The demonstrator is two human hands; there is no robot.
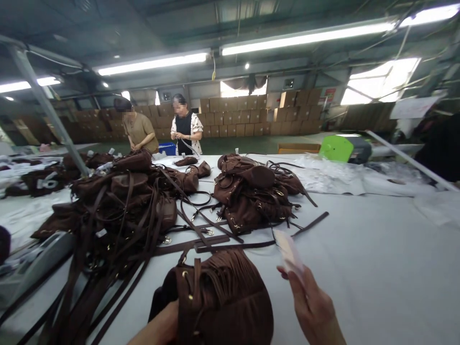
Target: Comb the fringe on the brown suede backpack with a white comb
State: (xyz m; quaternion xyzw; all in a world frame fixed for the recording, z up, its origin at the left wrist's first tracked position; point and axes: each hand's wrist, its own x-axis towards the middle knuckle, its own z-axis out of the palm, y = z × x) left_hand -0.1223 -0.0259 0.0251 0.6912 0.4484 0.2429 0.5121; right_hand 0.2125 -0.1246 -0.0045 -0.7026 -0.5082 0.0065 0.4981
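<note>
A brown suede fringed bag (223, 297) lies on the white table (366, 258) right in front of me. My left hand (163, 323) rests against the bag's left side, partly hidden behind it. To the right of the bag, my right hand (311, 306) holds up a small pale card or tag (289, 254), which is blurred. Long brown straps (230, 244) run across the table just beyond the bag.
Two heaps of brown bags with straps lie on the table, one at left (118, 201) and one in the middle (251, 191). Two people (161, 127) stand working at the far side. Plastic wrap (334, 175) and a green object (336, 148) lie at right. Stacked cardboard boxes (251, 117) line the back wall.
</note>
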